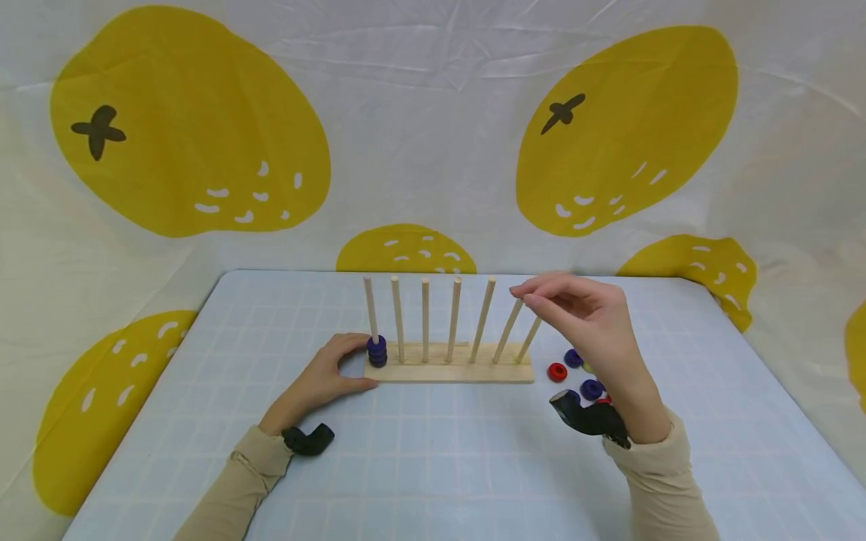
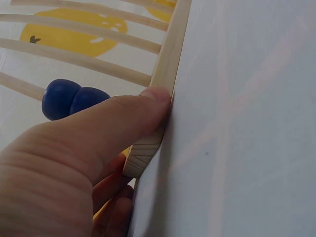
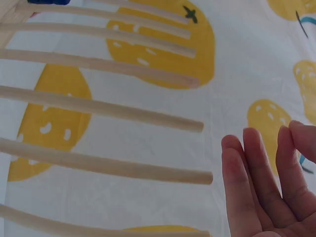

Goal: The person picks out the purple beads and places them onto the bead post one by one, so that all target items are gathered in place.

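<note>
Left hand [image 1: 329,376] on peg rack [image 1: 449,374], right hand [image 1: 590,312] seemingly apart in wrist view.

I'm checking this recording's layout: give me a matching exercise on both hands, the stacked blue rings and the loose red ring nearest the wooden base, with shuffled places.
Things
1. Left-hand grip
2. Right-hand grip
3. Stacked blue rings
4. Loose red ring

Places
A. On the table, just past the right end of the wooden base
B. Raised near the peg tops, no ring visible in it
C. Holding the base's left end
D. Around the leftmost peg

Right pairs: 1-C, 2-B, 3-D, 4-A
</note>
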The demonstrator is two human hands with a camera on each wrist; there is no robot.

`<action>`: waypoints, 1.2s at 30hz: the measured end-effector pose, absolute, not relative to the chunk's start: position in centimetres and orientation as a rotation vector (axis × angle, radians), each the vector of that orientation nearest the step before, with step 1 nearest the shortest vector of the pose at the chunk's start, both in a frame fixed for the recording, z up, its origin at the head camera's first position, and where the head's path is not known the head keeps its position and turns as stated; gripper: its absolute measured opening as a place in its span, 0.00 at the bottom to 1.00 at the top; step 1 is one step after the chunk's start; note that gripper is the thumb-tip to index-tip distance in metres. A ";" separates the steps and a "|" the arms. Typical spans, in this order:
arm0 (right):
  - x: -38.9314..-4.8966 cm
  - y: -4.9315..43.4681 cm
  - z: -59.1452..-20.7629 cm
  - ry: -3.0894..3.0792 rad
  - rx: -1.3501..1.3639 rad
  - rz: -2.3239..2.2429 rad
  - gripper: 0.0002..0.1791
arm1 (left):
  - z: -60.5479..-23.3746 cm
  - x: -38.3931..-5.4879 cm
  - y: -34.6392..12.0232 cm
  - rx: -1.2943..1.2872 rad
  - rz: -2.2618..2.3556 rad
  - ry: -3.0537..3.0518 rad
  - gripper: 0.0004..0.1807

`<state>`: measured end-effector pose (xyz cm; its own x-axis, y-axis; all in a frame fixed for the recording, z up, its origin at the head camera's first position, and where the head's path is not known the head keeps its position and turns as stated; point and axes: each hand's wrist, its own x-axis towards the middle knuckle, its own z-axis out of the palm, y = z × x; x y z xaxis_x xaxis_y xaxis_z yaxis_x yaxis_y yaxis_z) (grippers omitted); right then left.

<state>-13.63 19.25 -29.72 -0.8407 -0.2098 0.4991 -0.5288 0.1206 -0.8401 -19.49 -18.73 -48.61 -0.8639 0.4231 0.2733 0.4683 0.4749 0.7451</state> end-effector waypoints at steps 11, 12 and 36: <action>-13.3 22.8 -30.1 -2.133 0.615 1.808 0.06 | -48.7 -19.6 -18.8 -0.814 -1.375 -2.648 0.38; -13.4 23.2 -30.2 -2.139 0.604 1.799 0.07 | -48.7 -19.6 -18.8 -0.816 -1.374 -2.648 0.38; -16.7 30.2 -37.0 -2.663 0.222 1.583 0.20 | -48.9 -19.6 -18.8 -0.824 -1.372 -2.643 0.37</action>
